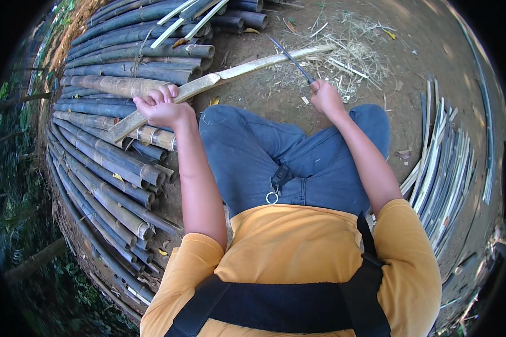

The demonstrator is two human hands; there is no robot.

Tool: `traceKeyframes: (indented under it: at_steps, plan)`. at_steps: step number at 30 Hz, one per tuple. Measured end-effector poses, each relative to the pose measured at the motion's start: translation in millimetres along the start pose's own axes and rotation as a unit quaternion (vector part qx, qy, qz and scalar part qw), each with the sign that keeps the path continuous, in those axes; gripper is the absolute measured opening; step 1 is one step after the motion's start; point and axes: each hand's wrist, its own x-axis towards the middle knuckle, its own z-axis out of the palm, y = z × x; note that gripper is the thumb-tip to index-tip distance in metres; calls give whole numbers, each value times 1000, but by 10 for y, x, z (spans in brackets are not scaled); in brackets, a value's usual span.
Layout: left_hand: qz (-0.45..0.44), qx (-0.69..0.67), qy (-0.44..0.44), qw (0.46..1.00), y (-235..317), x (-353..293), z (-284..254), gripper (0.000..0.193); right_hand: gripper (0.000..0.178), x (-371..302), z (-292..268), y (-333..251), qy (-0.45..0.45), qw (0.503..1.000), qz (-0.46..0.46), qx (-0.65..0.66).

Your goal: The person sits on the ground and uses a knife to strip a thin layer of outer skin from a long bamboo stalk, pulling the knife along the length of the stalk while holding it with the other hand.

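A long pale split bamboo slat (248, 71) slants up to the right in front of me, with a node near its middle. Around its lower left part my left hand (164, 109) is closed, palm turned up and fingers curled. My right hand (327, 99) grips the handle of a knife (298, 65) above my right knee. The knife's long, thin, dark blade points up to the left and crosses the slat toward its far end. Whether the edge bites into the bamboo is hard to tell.
Dark bamboo poles (109, 160) lie stacked along the left, with pale split strips (168, 32) on top at the far end. Thin shavings (348, 53) cover the ground beyond my right hand. A bundle of narrow bamboo strips (441, 174) lies at the right.
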Motion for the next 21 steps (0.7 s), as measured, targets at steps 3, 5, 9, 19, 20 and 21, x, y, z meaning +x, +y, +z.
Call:
traceKeyframes:
  at_steps: [3,5,9,19,20,21]
  plan:
    - [2,-12,-2,1000,-13,-22,4,41,16,-70,-97,-126,-30,999,-29,-14]
    - [19,16,8,1000,17,-41,18,40,16,-242,-78,-192,-45,997,-57,-14]
    - [-3,-21,15,1000,-32,43,-30,44,16,-64,-75,-158,-41,998,-41,-13]
    - [-8,-1,47,999,-47,58,-162,44,18,-358,-107,-263,-61,996,-68,-23]
    - [-1,8,48,999,-53,64,-151,43,18,-283,-89,-218,-63,997,-46,-14]
    - [1,17,47,999,-49,29,-123,42,17,-186,-96,-86,-63,998,-17,-5]
